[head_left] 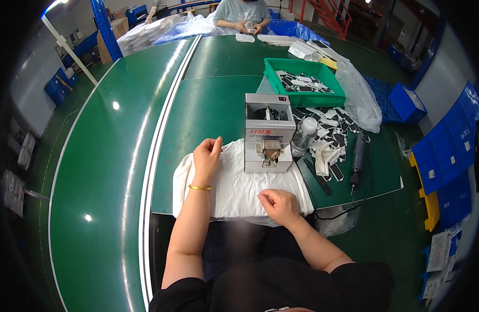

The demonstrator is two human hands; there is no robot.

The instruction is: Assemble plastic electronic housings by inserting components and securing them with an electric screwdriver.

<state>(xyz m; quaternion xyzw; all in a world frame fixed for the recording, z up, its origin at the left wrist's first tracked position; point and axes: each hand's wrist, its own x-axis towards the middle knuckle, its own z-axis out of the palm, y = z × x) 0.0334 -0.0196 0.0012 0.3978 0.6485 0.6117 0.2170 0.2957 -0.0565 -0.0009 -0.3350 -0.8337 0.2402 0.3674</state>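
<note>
My left hand [208, 156] hovers over the far left part of a white cloth [231, 192], thumb and fingers drawn together in a pinch. Anything between those fingertips is too small to make out. Over the cloth's near right part, my right hand [281, 206] is curled with its fingers pressed together; whatever it may hold is hidden. A grey box-shaped tabletop machine [269, 132] stands between and beyond my hands, at the cloth's far edge. It has an open top and a small metal mechanism in front. A clear bottle [303, 138] is against its right side.
Black and white flat pieces [335, 127] lie loose right of the machine; more fill a green bin [307, 99] behind. An electric screwdriver [358, 161] with a cord lies at the right. A plastic bag [359, 96] hangs near the bin. Another person [243, 15] works at the far end.
</note>
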